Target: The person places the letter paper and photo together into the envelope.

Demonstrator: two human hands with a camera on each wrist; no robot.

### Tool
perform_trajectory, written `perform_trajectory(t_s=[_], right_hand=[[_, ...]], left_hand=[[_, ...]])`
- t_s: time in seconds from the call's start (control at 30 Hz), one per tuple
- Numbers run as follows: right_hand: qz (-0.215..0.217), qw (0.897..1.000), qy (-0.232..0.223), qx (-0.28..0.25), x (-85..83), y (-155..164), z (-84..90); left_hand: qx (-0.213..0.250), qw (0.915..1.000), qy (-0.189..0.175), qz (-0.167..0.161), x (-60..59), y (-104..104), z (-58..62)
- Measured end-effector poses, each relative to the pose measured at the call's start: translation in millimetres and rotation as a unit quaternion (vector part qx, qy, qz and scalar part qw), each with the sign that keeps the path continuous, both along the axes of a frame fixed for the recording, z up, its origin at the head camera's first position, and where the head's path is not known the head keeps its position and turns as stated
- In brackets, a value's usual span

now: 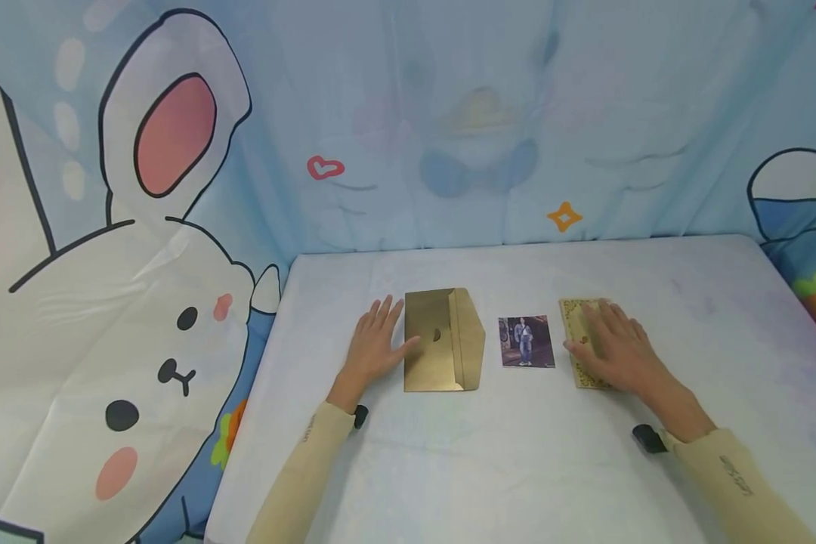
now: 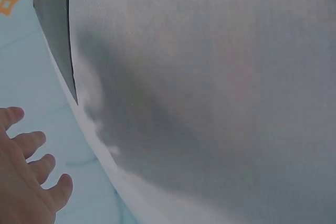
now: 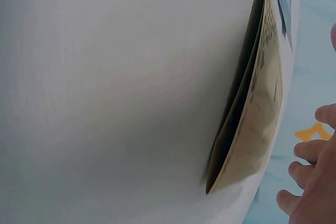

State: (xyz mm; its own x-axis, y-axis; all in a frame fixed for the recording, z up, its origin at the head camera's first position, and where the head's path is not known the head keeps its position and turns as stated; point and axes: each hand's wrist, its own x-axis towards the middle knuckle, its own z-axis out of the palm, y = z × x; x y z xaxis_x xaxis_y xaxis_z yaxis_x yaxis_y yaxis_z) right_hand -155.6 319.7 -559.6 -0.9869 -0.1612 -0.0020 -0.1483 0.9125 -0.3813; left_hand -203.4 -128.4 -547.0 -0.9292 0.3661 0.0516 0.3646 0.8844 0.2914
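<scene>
A gold envelope (image 1: 427, 366) lies on the table with its pointed flap folded out to the right. My left hand (image 1: 372, 346) is at the envelope's left side, fingers spread, thumb reaching to its edge; whether it touches is unclear. In the middle lies a small photo (image 1: 526, 341) of a standing person. Further right is a gold folded card (image 1: 573, 317) with an ornate border, partly covered by my right hand (image 1: 622, 355). In the right wrist view, the card (image 3: 262, 124) gapes slightly along its near edge, and the fingers (image 3: 310, 150) appear apart from it.
A white cloth covers the table (image 1: 489, 468). Behind it hangs a light blue curtain (image 1: 381, 91) with cartoon prints, including a large rabbit (image 1: 143, 302) at the left. Dark wrist devices sit at both cuffs of the beige sleeves (image 1: 306, 468).
</scene>
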Motion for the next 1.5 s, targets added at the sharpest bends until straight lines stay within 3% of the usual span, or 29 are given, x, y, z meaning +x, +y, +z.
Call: perform_trajectory(t_s=[0.3,0.7,1.03,1.5], right_hand=[[0.027,0.999,-0.016,0.007,-3.0,-17,3.9],[0.048,0.999,0.006,0.008,-7.2,-43,-4.7],[0.062,0.998,0.001,0.01,-11.2,-66,-1.6],[0.105,0.994,0.011,0.013,-16.0,-99,-5.5]], left_hand=[[0.006,0.9997,-0.001,-0.022,-1.1,7,-2.0],[-0.011,0.9995,-0.018,-0.024,3.4,16,-8.3],[-0.024,0.9989,-0.021,-0.034,6.4,22,-8.9],[-0.057,0.9965,-0.036,-0.051,4.0,36,-1.7]])
